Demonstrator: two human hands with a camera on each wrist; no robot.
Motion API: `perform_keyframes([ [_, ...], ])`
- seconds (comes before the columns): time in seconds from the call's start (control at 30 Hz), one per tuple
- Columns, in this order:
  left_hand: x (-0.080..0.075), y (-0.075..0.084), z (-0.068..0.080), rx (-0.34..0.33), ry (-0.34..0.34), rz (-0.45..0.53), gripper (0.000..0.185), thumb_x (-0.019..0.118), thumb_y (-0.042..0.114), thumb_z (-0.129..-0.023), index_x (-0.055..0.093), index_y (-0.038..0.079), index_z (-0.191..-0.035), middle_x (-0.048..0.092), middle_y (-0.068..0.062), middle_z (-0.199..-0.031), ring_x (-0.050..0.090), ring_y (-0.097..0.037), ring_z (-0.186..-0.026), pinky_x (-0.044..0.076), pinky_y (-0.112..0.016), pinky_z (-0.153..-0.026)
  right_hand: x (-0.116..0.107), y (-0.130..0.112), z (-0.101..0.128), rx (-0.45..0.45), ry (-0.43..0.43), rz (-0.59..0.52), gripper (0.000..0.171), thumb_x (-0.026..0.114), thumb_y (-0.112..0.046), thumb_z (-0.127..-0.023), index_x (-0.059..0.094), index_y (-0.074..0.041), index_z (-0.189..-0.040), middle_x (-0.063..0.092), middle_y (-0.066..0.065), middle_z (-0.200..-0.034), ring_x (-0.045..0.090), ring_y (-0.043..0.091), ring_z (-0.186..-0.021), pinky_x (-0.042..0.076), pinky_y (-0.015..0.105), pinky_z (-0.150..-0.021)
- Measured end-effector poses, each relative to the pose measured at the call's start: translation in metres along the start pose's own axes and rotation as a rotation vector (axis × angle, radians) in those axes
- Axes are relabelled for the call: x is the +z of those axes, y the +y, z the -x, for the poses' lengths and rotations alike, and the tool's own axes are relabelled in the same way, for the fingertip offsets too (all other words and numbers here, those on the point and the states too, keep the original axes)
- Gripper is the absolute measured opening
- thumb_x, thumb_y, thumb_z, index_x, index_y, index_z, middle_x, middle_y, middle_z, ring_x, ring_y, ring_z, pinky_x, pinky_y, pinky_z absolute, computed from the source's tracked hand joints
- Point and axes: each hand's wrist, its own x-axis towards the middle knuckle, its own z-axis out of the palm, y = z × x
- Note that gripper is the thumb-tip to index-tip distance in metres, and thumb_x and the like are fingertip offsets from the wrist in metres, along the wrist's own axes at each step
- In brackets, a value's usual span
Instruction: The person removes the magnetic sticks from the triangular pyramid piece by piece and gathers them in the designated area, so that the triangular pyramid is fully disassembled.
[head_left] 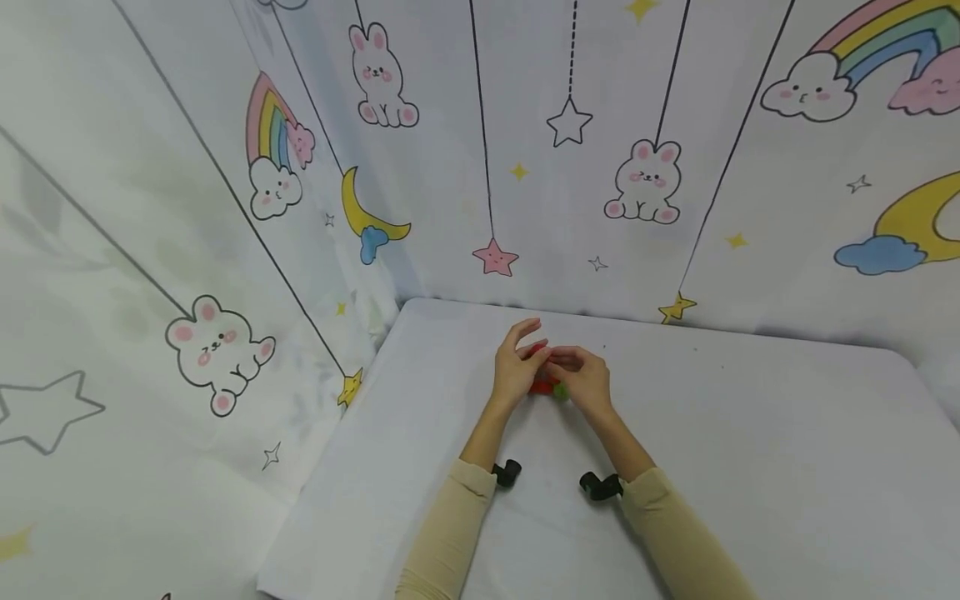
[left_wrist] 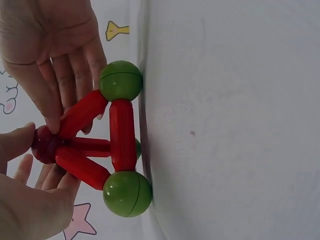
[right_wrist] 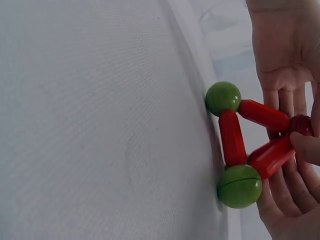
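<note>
A pyramid of red magnetic rods (left_wrist: 122, 135) and green balls (left_wrist: 127, 194) stands on the white table, with a dark red ball (left_wrist: 45, 145) at its peak. My left hand (head_left: 514, 372) is on its left side, thumb against the dark red ball and fingers behind it. From the other side my right hand (head_left: 588, 382) pinches at the same ball, its thumb (right_wrist: 306, 148) by the top of a rod. Two green balls show plainly in the right wrist view, and another is mostly hidden behind the rods. In the head view the hands cover much of the pyramid.
The white table (head_left: 750, 433) reaches to a cloth backdrop (head_left: 435, 183) printed with rabbits, stars and rainbows, at the back and left. Small black devices (head_left: 600, 486) sit at both wrists, just beyond the sleeves.
</note>
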Motion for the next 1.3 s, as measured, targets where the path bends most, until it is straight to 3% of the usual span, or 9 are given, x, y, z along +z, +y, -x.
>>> perform_keyframes([
  [0.3,0.004,0.001,0.003,0.040,0.046,-0.054,0.054,0.073,-0.005,-0.094,0.064,0.027,-0.137,0.062,0.003,-0.143,0.071,-0.020,-0.117,0.062,-0.031,-0.083,-0.002,0.001,-0.002,0.000,-0.001,-0.077,0.025,0.085,-0.010,-0.089,0.076,-0.005,-0.111,0.079,0.012,-0.104,0.077,0.025,-0.098,0.059,0.017,-0.076],
  [0.53,0.010,0.006,0.002,0.045,0.122,-0.046,0.044,0.071,-0.008,-0.093,0.068,0.014,-0.131,0.069,-0.003,-0.132,0.073,-0.027,-0.112,0.062,-0.031,-0.085,-0.008,0.005,-0.002,-0.008,0.038,-0.049,0.021,0.085,-0.014,-0.089,0.076,-0.006,-0.107,0.079,0.011,-0.103,0.076,0.023,-0.096,0.058,0.016,-0.075],
  [0.77,-0.001,0.002,-0.005,0.066,0.214,-0.032,0.035,0.070,-0.005,-0.096,0.064,-0.001,-0.129,0.070,-0.012,-0.125,0.075,-0.030,-0.105,0.061,-0.029,-0.089,-0.016,0.004,0.000,0.017,0.050,-0.023,0.023,0.082,-0.018,-0.092,0.075,-0.007,-0.111,0.077,0.011,-0.110,0.074,0.022,-0.101,0.057,0.016,-0.079],
  [0.87,-0.005,0.002,-0.007,0.058,0.224,0.005,0.034,0.070,-0.006,-0.095,0.063,-0.004,-0.129,0.070,-0.016,-0.125,0.075,-0.032,-0.105,0.061,-0.033,-0.091,-0.017,0.003,0.000,0.007,0.051,-0.034,0.021,0.082,-0.015,-0.093,0.075,-0.008,-0.111,0.077,0.011,-0.110,0.074,0.024,-0.102,0.058,0.017,-0.079],
  [1.03,-0.010,0.001,-0.007,0.013,0.230,0.134,0.033,0.065,-0.008,-0.097,0.061,-0.006,-0.131,0.068,-0.022,-0.127,0.074,-0.037,-0.107,0.058,-0.043,-0.097,-0.020,0.002,0.000,0.000,0.053,-0.066,0.023,0.080,-0.008,-0.093,0.075,-0.006,-0.115,0.077,0.011,-0.111,0.074,0.026,-0.104,0.058,0.016,-0.079],
  [1.3,-0.018,0.002,-0.004,-0.141,0.317,0.262,0.028,0.063,-0.003,-0.101,0.063,0.000,-0.129,0.068,-0.022,-0.128,0.072,-0.039,-0.110,0.058,-0.041,-0.097,-0.027,0.005,0.004,0.018,0.080,-0.015,0.021,0.078,-0.012,-0.095,0.076,-0.011,-0.116,0.078,0.006,-0.112,0.072,0.020,-0.105,0.055,0.015,-0.082],
])
